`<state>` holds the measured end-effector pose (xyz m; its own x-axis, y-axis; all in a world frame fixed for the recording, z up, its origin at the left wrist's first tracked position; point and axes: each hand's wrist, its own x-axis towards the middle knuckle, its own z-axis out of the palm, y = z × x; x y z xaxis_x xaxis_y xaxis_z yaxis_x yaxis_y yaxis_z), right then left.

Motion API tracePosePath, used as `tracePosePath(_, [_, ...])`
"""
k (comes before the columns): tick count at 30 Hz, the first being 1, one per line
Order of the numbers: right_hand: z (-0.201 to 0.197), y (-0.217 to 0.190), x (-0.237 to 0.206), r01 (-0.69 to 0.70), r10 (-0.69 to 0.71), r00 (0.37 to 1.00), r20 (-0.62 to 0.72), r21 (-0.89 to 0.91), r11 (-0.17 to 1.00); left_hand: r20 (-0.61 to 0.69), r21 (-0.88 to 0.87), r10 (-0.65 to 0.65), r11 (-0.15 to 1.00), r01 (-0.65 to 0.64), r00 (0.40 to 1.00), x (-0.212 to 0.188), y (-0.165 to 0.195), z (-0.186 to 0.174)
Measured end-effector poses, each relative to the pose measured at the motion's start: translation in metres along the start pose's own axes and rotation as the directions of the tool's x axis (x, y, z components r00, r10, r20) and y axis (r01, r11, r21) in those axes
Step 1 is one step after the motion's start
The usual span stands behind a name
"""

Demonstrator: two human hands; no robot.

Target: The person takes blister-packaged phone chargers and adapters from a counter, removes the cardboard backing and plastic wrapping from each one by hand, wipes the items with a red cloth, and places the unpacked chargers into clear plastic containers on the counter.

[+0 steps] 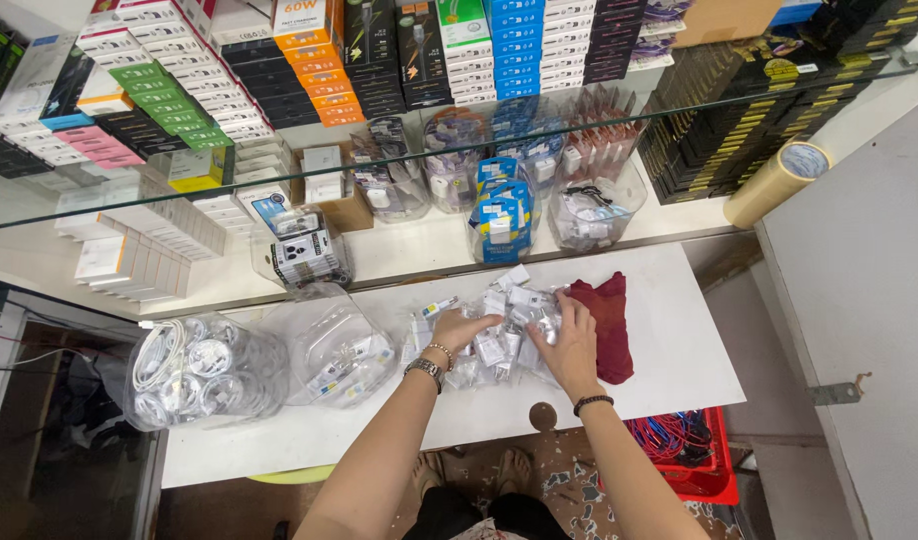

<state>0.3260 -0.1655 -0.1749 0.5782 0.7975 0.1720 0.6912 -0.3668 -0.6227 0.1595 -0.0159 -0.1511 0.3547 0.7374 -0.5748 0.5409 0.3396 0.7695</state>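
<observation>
Two hands on a pile of clear packets (499, 325) | left hand (457, 330) spread flat | right hand (569, 345) spread flat | dark red cloth (607, 318) just right | clear jar (329, 345) left on white table (679, 350)

Two clear jars (269, 370), one red cloth (607, 325), one tape roll (779, 180).

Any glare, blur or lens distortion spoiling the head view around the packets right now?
Head view: even, bright light; clear wrap on the packets glints under the left hand and right hand; the glass shelf reflects stock; wide-angle bending at the edges; no motion blur.
</observation>
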Motion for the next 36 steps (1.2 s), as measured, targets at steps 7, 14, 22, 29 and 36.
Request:
tracePosePath(7, [0.003,0.011,-0.013,0.076,-0.076,0.997,0.01,-0.088,0.993,0.083,-0.139,-0.039,0.989,0.05,0.996,0.002,-0.008,-0.009])
tracePosePath(14, [0.0,-0.036,0.048,-0.289,0.169,0.941,0.292,0.439,0.851,0.189,-0.113,0.032,0.993,-0.01,0.981,-0.003,-0.002,-0.023])
tracePosePath(22, [0.019,-0.056,0.113,-0.576,0.115,0.798,0.591,0.695,0.43,0.35,-0.552,0.009,0.81,0.198,0.937,-0.006,-0.019,-0.044])
tracePosePath(29, [0.07,-0.096,0.127,-0.405,0.167,0.873,0.458,0.49,0.772,0.263,-0.754,-0.24,0.553,0.354,0.934,0.005,-0.035,-0.069])
tracePosePath(36, [0.079,-0.097,0.104,0.176,-0.056,0.903,0.426,-0.248,0.953,0.141,-0.836,-0.235,0.491,0.243,0.962,0.017,-0.03,-0.071])
